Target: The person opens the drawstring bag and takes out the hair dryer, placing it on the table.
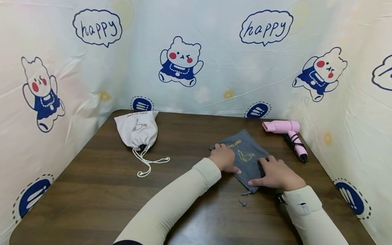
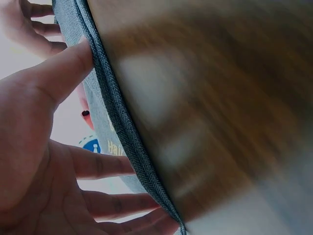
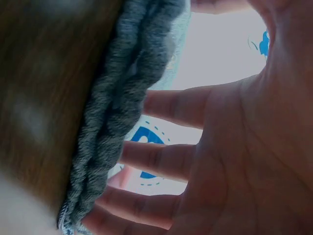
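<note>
A dark grey fabric drawstring bag [image 1: 249, 170] with yellow hair dryer print lies on the table, its cord end towards me. My left hand [image 1: 222, 158] touches the bag's left side with thumb and fingers spread apart. Across from it, the fingers of my right hand [image 1: 277, 174] rest along the right side, the thumb reaching towards the cord end. In the left wrist view, extended fingertips meet the bag's seamed edge [image 2: 120, 110]. The right wrist view has outstretched fingers against the bag's thick, gathered-looking edge [image 3: 122, 93]. Whether anything is inside the bag cannot be seen.
A pink hair dryer [image 1: 283, 127], its black cord wrapped around the handle, lies at the table's back right. At the back left sits a white drawstring bag [image 1: 137, 131] with loose white cords. Printed cloth [image 1: 214, 68] hangs behind the brown table [image 1: 92, 204].
</note>
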Demonstrator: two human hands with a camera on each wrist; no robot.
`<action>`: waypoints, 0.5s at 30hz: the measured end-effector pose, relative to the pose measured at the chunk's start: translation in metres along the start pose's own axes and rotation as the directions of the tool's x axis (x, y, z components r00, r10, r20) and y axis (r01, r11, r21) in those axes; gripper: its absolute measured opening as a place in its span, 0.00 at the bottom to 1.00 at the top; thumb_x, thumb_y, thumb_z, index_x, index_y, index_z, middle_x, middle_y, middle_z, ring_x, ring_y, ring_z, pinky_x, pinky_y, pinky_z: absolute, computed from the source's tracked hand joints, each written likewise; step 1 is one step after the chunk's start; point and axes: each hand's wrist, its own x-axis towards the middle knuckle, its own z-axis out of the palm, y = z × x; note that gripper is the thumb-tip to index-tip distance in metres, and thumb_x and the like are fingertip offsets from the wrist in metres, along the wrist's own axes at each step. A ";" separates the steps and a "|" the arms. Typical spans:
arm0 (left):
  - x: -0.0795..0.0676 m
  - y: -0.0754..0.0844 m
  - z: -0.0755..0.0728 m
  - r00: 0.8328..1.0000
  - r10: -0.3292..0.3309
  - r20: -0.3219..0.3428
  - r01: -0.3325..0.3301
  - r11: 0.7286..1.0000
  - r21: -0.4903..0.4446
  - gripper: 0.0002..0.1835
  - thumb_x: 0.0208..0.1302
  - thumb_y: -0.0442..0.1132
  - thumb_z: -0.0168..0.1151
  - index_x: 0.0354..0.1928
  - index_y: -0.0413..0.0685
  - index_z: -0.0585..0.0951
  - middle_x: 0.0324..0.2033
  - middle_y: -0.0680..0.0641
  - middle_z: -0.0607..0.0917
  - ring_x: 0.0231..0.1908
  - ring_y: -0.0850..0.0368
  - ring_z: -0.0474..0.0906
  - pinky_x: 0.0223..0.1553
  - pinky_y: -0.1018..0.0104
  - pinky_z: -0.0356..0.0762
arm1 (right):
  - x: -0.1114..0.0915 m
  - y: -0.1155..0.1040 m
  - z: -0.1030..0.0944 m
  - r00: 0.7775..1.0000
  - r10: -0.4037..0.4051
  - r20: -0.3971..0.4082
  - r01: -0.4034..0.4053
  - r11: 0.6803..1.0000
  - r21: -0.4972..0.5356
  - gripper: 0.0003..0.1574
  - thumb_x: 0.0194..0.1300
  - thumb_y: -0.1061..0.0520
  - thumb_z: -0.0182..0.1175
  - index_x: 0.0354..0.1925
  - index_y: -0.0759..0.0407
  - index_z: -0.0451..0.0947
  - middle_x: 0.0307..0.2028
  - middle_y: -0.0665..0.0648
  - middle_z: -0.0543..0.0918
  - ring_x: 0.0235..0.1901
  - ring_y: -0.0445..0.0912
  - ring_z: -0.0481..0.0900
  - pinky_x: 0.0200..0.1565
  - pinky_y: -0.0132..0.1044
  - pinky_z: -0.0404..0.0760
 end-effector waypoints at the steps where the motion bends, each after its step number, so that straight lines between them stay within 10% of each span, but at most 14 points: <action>1: 0.002 0.002 0.000 1.000 0.002 0.000 -0.002 1.000 -0.003 0.45 0.59 0.80 0.58 0.62 0.50 0.83 0.67 0.36 0.75 0.60 0.40 0.71 0.44 0.54 0.84 | -0.001 0.002 -0.001 1.000 0.007 0.006 -0.007 1.000 0.004 0.75 0.48 0.14 0.65 0.72 0.67 0.67 0.66 0.78 0.69 0.60 0.78 0.71 0.57 0.71 0.73; 15: 0.014 0.036 -0.004 0.997 -0.075 -0.028 0.077 0.993 0.089 0.53 0.52 0.84 0.57 0.72 0.57 0.75 0.65 0.46 0.77 0.60 0.48 0.74 0.61 0.53 0.73 | -0.004 0.022 -0.008 0.993 0.100 0.063 -0.102 0.995 0.021 0.80 0.39 0.13 0.70 0.68 0.72 0.68 0.59 0.82 0.70 0.52 0.71 0.79 0.53 0.67 0.78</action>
